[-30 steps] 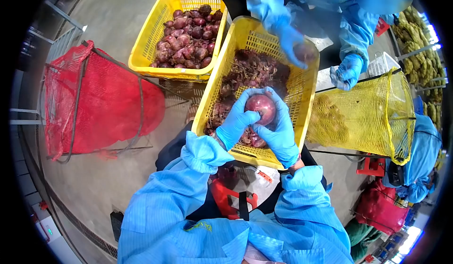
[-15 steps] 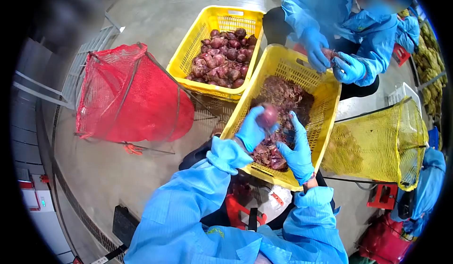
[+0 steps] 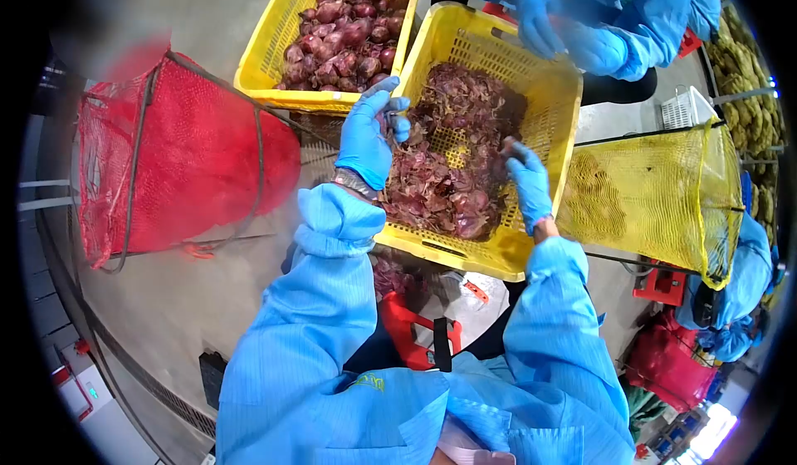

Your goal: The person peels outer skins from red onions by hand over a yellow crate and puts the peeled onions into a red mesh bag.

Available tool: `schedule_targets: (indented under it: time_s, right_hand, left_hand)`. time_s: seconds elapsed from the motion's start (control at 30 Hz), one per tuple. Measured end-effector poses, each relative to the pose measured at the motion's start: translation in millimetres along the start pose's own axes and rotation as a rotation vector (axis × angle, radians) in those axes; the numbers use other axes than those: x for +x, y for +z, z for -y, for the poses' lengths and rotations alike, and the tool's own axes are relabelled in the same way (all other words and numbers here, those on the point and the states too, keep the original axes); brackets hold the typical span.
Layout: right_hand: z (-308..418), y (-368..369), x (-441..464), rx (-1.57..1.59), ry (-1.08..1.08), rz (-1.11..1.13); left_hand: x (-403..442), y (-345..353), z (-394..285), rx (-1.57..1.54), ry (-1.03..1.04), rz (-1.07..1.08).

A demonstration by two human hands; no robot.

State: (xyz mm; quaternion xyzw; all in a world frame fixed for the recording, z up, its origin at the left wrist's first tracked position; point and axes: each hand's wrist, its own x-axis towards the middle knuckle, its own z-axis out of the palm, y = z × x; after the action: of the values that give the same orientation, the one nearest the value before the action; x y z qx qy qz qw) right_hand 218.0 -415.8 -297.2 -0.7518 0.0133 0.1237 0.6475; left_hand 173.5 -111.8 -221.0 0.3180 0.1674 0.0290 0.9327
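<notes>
Dry purple-red onion skins (image 3: 448, 187) are lying in the near slotted yellow plastic crate (image 3: 535, 253), centre of scene, part of the crate floor showing between them. Left blue-gloved hand (image 3: 369, 139) is hovering at that crate's left rim, fingers partly curled; can't tell if it's gripping anything. Right blue-gloved hand (image 3: 529, 184) is reaching over the crate's right side, fingers slightly bent, small brownish bit showing at the tips; can't tell if it's held. Whole purple onions (image 3: 340, 41) are filling the second yellow plastic crate (image 3: 264, 62), far left. Co-worker's blue-gloved hands (image 3: 599, 47) are working over the near crate's far-right corner; grip unclear. Red mesh bag on a frame (image 3: 195, 158) is standing left, yellow mesh bag (image 3: 656, 191) right.
</notes>
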Motion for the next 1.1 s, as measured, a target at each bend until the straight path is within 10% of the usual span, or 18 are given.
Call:
schedule_targets:
  time_s: [0.17,0.43,0.7,0.77,0.87,1.1]
  right_hand:
    - [-155.8,25.5,48.0,-0.694,0.212,0.379]
    - [-195.4,83.3,85.9,-1.335,0.31,0.649]
    - [-216.7,57.3,69.2,-1.117,0.216,0.618]
    - [-210.5,40.7,64.5,-0.506,0.473,0.659]
    - [-136.7,30.7,56.6,-0.209,0.652,0.472]
    - [65.9,28.7,-0.6,0.547,0.242,0.47]
  left_hand:
    - [-6.1,3.7,-6.1,-0.014,-0.061,-0.084]
    - [-12.1,12.3,-10.6,0.076,-0.124,-0.063]
    - [-8.7,15.0,-6.7,0.066,-0.134,-0.057]
    - [-10.2,17.3,-3.4,0.067,-0.127,-0.051]
    - [-13.4,17.3,-1.3,0.082,-0.117,-0.051]
    - [-21.4,18.1,34.5,0.478,-0.213,0.05]
